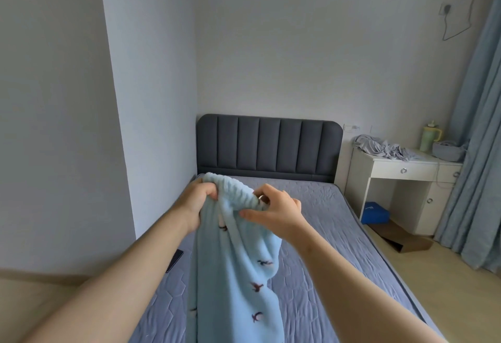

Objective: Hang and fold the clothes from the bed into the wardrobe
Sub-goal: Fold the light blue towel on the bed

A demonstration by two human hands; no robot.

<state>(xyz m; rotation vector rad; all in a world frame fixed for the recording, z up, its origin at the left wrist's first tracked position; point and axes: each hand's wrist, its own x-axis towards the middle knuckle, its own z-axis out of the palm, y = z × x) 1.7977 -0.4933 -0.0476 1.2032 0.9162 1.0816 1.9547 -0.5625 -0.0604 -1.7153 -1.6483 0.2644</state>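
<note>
Head | left hand [199, 200] + right hand [276, 211] both grasping blue fleece garment [233, 275] above bed [333, 223] | print possibly birds

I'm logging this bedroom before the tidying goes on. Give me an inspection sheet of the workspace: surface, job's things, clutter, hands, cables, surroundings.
Surface: bed with a blue-grey quilted cover.
Job's things: light blue fleece garment with small bird prints, held up over the bed.
Clutter: dark phone-like slab at the bed's left edge; crumpled grey clothes on the white desk.
Hands: left hand and right hand both grip the garment's ribbed top edge.
Cables: cord hangs in a loop from a wall socket.
Surroundings: grey headboard, blue curtain, bottle on the desk.
</note>
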